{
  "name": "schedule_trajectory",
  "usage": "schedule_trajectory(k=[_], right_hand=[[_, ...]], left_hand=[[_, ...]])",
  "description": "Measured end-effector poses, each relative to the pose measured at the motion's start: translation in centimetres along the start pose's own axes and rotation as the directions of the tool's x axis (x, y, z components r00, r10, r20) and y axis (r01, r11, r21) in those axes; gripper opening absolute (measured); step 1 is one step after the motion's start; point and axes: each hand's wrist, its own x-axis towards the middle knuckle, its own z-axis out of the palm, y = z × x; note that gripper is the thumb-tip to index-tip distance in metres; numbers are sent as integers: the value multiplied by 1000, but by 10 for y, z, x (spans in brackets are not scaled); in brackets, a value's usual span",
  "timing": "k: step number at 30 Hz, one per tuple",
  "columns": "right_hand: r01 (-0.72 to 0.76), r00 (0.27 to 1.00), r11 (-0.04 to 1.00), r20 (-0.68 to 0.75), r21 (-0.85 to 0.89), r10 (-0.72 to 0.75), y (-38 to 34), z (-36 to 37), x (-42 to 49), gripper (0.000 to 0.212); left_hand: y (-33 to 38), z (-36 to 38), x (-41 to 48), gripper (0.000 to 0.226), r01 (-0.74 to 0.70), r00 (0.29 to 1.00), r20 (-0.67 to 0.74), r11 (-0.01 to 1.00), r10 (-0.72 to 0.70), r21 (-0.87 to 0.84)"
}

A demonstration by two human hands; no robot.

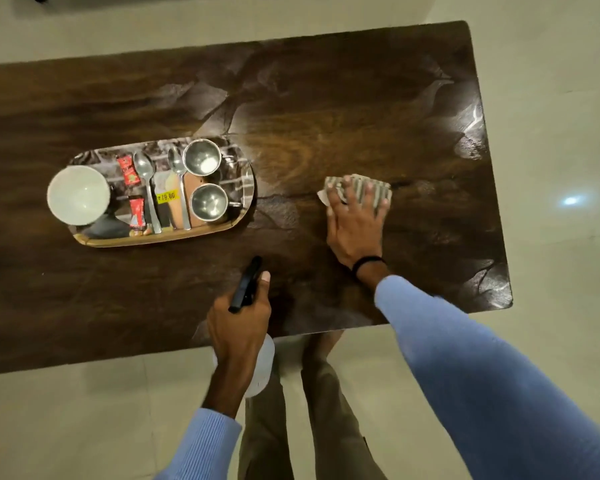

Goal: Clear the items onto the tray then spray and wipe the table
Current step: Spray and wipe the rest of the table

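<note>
My right hand (355, 226) presses flat on a striped cloth (361, 188) on the dark wooden table (326, 116), right of centre. My left hand (238, 323) grips a spray bottle (262, 368) with a black nozzle (246, 284) at the table's near edge. The mirrored oval tray (248, 188) on the left holds a white bowl (78, 195), two steel cups (201, 157) (208, 202), two spoons (146, 181) (180, 178) and two red sachets (128, 170) (136, 216).
Wet sheen marks the table's far side and right end (471, 133). Pale tiled floor (551, 168) surrounds the table. My legs (291, 427) stand against the near edge.
</note>
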Motion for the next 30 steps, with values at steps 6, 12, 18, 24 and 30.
schedule_trajectory(k=[6, 12, 18, 24, 30], right_hand=[[-17, 993, 995, 120, 99, 5, -38, 28, -165, 59], [315, 929, 947, 182, 67, -322, -115, 49, -137, 67], [-250, 968, 968, 21, 23, 249, -19, 40, -145, 58], [-310, 942, 947, 161, 85, 294, -61, 61, -217, 72], [-430, 895, 880, 227, 202, 385, -102, 65, -209, 69]], left_hand=[[-7, -22, 0, 24, 24, 1000, 7, 999, -23, -23], [-27, -35, 7, 18, 16, 999, 33, 1000, -15, -17], [-32, -53, 6, 20, 3, 999, 39, 999, -2, -38], [-34, -66, 2, 32, 2, 1000, 19, 999, -1, -38], [-27, -85, -2, 30, -14, 1000, 16, 999, 15, -46]])
